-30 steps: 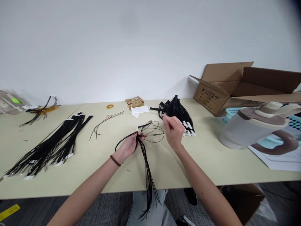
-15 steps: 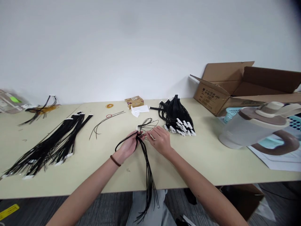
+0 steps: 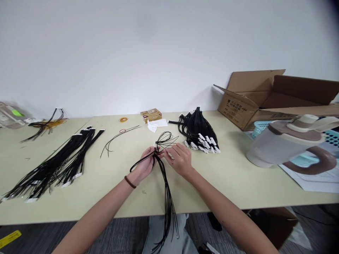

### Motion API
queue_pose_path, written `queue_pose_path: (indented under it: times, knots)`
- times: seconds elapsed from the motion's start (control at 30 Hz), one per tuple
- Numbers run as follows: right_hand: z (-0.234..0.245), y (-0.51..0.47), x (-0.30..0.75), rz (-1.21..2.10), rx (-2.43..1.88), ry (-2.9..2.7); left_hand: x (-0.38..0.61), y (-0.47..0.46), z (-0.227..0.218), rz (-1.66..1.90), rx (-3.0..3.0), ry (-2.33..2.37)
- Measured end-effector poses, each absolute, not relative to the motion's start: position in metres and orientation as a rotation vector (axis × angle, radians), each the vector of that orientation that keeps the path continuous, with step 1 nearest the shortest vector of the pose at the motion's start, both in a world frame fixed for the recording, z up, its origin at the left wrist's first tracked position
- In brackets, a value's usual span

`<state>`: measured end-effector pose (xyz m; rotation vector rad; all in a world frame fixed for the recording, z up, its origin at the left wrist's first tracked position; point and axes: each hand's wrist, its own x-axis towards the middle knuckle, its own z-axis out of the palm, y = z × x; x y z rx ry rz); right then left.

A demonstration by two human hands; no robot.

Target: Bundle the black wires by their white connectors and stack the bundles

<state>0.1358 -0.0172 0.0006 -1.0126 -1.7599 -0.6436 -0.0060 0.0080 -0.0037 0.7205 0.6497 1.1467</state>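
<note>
My left hand (image 3: 146, 163) is closed around a black wire harness (image 3: 165, 185) near a small white connector (image 3: 155, 144). The harness's long loose wires hang down past the table's front edge, while thinner wires loop up above my fingers. My right hand (image 3: 179, 157) pinches at the wires just right of the left hand; the fingertips are close together and the exact strand is too fine to make out. Behind the right hand lies a bundle of black cables (image 3: 198, 128) with white connectors. Several more black harnesses (image 3: 63, 151) lie spread on the left.
A few loose wires (image 3: 108, 144) and yellow rubber bands (image 3: 123, 120) lie left of centre. Farther back are a small brown box (image 3: 150, 115) and white tissue (image 3: 157, 123). On the right stand a large jug (image 3: 278, 144), an open cardboard box (image 3: 238, 107) and a light-blue basket (image 3: 259, 127).
Both hands stay almost in place. The thin wire loops above the fingers have shifted slightly, and my right fingertips have moved a little left.
</note>
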Motion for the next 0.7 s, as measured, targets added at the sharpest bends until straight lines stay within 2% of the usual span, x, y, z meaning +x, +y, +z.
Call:
queue_pose_path:
  times: [0.37, 0.7]
  knots:
    - [0.0008, -0.0192, 0.1328, -0.784, -1.001, -1.750, -0.0061, 0.0070, -0.0031, 1.168, 0.700, 0.651]
    - [-0.0013, -0.0188, 0.1313, -0.746, -1.005, -1.766, -0.0054, 0.0073, -0.0034, 1.184, 0.731, 0.669]
